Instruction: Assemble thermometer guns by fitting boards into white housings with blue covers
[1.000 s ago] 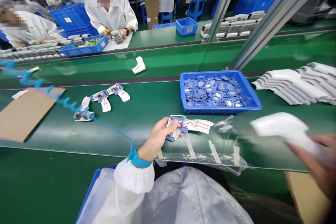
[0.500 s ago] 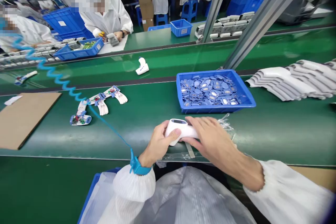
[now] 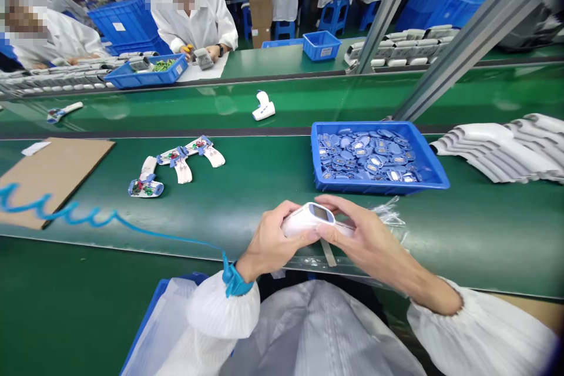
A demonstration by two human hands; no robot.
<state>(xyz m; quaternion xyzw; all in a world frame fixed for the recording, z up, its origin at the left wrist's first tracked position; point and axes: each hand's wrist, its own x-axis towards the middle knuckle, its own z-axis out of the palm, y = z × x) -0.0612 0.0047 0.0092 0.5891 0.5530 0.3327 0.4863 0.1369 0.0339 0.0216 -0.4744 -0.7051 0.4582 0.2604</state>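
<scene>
Fingers (image 3: 338, 202) around white device (image 3: 304, 220), now turned

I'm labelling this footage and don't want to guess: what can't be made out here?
All in the head view:
- The handle of the white device: mostly covered by the right hand.
- Any reading on its screen: too small to tell.
- Blue parts lower in the pile: hidden by those on top.
- The stacked white shells: cut off by the right edge.

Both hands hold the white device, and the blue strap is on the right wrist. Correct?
Wrong wrist: the head view shows the blue strap on the wrist of the left hand. That hand and the right hand do both hold the white device.
</scene>
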